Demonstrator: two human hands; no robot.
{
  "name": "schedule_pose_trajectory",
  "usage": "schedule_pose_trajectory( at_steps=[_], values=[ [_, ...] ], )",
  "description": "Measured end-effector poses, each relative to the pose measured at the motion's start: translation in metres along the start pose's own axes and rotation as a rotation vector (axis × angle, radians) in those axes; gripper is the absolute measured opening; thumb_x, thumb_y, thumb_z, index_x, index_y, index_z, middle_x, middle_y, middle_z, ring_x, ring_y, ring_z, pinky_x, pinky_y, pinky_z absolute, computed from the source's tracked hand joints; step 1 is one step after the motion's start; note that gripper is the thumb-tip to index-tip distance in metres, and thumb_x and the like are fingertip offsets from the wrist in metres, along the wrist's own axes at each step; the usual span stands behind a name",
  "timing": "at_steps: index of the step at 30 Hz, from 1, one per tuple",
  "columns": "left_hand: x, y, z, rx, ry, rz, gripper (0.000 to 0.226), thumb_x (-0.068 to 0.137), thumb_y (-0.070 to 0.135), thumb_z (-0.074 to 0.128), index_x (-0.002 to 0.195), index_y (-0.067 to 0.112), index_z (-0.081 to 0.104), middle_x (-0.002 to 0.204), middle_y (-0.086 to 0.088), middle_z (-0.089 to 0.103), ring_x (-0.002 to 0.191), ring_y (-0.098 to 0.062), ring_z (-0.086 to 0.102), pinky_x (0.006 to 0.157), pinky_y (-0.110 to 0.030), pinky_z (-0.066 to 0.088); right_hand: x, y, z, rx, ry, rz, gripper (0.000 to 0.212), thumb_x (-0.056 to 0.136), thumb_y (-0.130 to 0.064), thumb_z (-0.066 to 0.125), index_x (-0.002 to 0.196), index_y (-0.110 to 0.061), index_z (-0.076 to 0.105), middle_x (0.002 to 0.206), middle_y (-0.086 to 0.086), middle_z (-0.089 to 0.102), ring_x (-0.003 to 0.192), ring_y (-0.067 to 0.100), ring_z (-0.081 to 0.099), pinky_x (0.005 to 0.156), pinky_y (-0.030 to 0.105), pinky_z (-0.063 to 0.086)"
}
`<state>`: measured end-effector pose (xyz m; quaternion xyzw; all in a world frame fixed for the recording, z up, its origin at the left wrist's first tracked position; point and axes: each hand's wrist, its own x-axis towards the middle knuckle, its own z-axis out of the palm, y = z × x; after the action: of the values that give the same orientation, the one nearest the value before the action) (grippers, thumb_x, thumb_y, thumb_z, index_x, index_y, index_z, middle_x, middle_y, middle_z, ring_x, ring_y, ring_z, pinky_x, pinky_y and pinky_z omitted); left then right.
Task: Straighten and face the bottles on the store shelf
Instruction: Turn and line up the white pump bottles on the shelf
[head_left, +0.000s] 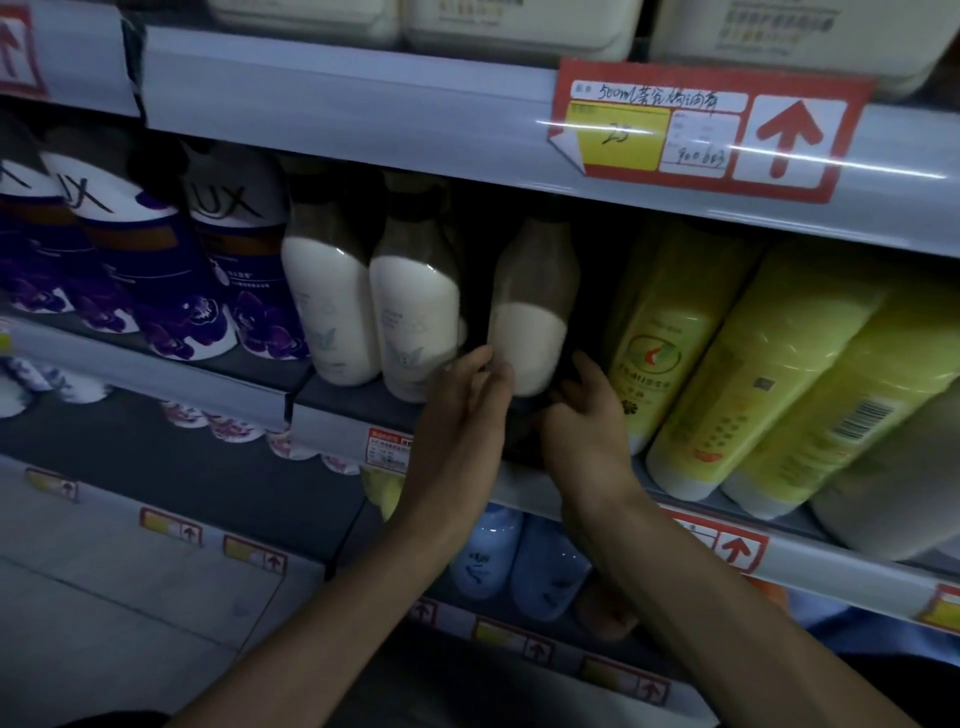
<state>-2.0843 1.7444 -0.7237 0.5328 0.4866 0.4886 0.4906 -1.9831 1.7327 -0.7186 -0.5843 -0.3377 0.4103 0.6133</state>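
The left hand (467, 410) and right hand (587, 415) curl round the base of a white bottle (530, 332) (dark-topped, upright), gripping it from either side on the shelf (332, 423). Two matching bottles (332, 301) stand just left of it and yellow bottles (670, 353) just right.

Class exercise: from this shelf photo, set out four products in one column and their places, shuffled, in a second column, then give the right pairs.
Column 1
1. purple LUX bottles
2. lone white bottle
3. yellow bottles
4. pale blue bottles

Column 2
A. held between the left hand and right hand
B. left part of the same shelf
C. on the shelf below the hands
D. just right of the hands

Pairs: 1-B, 2-A, 3-D, 4-C
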Motion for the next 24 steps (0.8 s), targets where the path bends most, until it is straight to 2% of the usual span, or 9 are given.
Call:
schedule_pose_trajectory(
  at_steps=[2,4,10,13,15,18,21,22,24],
  values=[
    [0.000,-0.001,0.000,0.031,-0.008,0.020,0.043,0.105,0.041,0.055,0.148,0.034,0.054,0.130,0.030,0.057,0.104,0.030,0.049,0.088,-0.002,0.041,-0.005,-0.001,-0.001,-0.009,-0.007,-0.006,0.066,0.088,0.022,0.046,0.133,-0.026,0.050,0.115,-0.010,0.066,0.111,0.010,0.066,0.106,0.045,0.054],
    [0.002,0.000,0.002,0.042,-0.009,0.025,0.047,0.106,0.039,0.052,0.153,0.034,0.048,0.144,0.023,0.049,0.104,0.033,0.043,0.086,-0.001,0.036,-0.009,0.003,-0.001,-0.036,-0.004,-0.027,0.072,0.087,0.022,0.046,0.149,-0.016,0.043,0.119,-0.007,0.065,0.109,0.005,0.065,0.102,0.035,0.056],
    [0.008,0.004,0.009,0.005,-0.044,0.026,0.065,0.094,0.037,0.052,0.158,0.035,0.039,0.148,0.022,0.051,0.112,0.030,0.045,0.086,-0.005,0.039,-0.007,0.006,-0.001,-0.033,-0.026,-0.050,0.068,0.082,0.020,0.049,0.139,-0.019,0.055,0.116,-0.002,0.073,0.116,0.022,0.070,0.097,0.046,0.060],
    [0.001,0.004,0.013,0.002,-0.008,0.023,0.053,0.101,0.022,0.053,0.153,0.030,0.047,0.132,0.025,0.057,0.101,0.034,0.048,0.077,0.005,0.038,-0.006,-0.001,-0.001,-0.056,-0.056,-0.065,0.065,0.071,0.001,0.054,0.125,-0.035,0.062,0.119,-0.002,0.075,0.114,0.018,0.071,0.101,0.048,0.058],
    [-0.003,0.003,0.014,0.001,-0.011,0.020,0.053,0.098,0.027,0.056,0.150,0.029,0.050,0.129,0.024,0.059,0.107,0.026,0.053,0.082,0.000,0.042,-0.001,-0.006,-0.002,-0.070,-0.076,-0.052,0.057,0.069,-0.003,0.054,0.111,-0.040,0.062,0.116,-0.003,0.075,0.115,0.020,0.071,0.104,0.050,0.056],
    [-0.004,0.005,0.009,0.005,-0.006,-0.001,0.065,0.083,0.038,0.052,0.148,0.031,0.053,0.133,0.017,0.062,0.114,0.012,0.057,0.085,-0.007,0.043,0.007,-0.007,-0.002,-0.084,-0.070,-0.034,0.055,0.075,0.008,0.053,0.101,-0.040,0.057,0.113,-0.007,0.070,0.117,0.023,0.067,0.104,0.055,0.054],
    [-0.001,0.010,0.005,0.015,-0.005,-0.047,0.054,0.095,0.025,0.057,0.149,0.027,0.051,0.134,0.012,0.061,0.110,0.011,0.057,0.077,-0.003,0.043,-0.001,-0.003,0.000,-0.139,-0.056,-0.052,0.059,0.065,-0.006,0.052,0.111,-0.042,0.050,0.118,-0.007,0.066,0.120,0.021,0.064,0.104,0.050,0.054],
    [0.000,0.011,0.004,0.028,-0.019,-0.057,0.050,0.098,0.016,0.056,0.146,0.026,0.052,0.131,0.013,0.061,0.107,0.015,0.056,0.077,-0.003,0.044,-0.004,0.000,0.000,-0.141,-0.067,-0.047,0.064,0.066,-0.006,0.053,0.120,-0.040,0.048,0.122,-0.005,0.065,0.121,0.022,0.064,0.103,0.048,0.056],
    [0.005,0.011,0.003,0.076,-0.061,-0.066,0.041,0.096,0.004,0.054,0.124,0.035,0.056,0.112,0.023,0.063,0.092,0.024,0.057,0.077,-0.005,0.044,-0.006,0.006,-0.003,-0.117,-0.087,-0.027,0.067,0.081,0.009,0.055,0.133,-0.031,0.045,0.127,0.002,0.066,0.123,0.028,0.064,0.095,0.041,0.058]
  ],
)
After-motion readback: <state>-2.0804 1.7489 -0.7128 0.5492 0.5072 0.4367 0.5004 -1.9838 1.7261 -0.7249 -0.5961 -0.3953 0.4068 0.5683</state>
